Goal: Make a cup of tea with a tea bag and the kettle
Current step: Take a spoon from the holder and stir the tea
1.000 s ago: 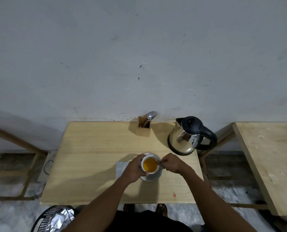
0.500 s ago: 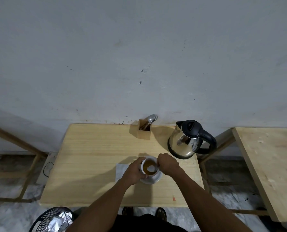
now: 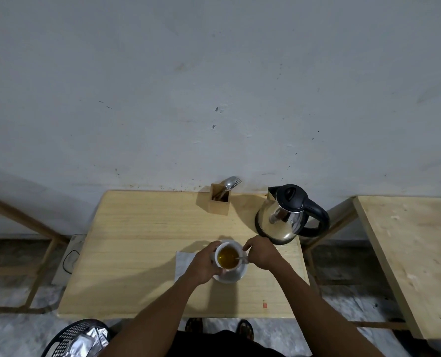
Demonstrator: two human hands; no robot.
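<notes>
Your left hand (image 3: 201,266) is wrapped around the near-left side of the cup (image 3: 228,257), a closed grip steadying it on its saucer (image 3: 236,276) in the middle of the bench (image 3: 142,240). Your right hand (image 3: 259,253) sits just right of the rim, fingers pinched shut on a thin metal piece, most likely a spoon (image 3: 241,258), dipping into the tea. I'd call this the stirring or steeping stage; I can't make out the tea bag itself. The cup is small, white and glossy, filled with clear amber tea almost to the top: likely hot, breakable and quick to slop, so hold it low on the wall or by the saucer and keep it level. The kettle (image 3: 289,215) stands beyond your right grip, shiny steel with a black handle, upright, lid closed. A napkin (image 3: 183,261) lies under your left wrist.
</notes>
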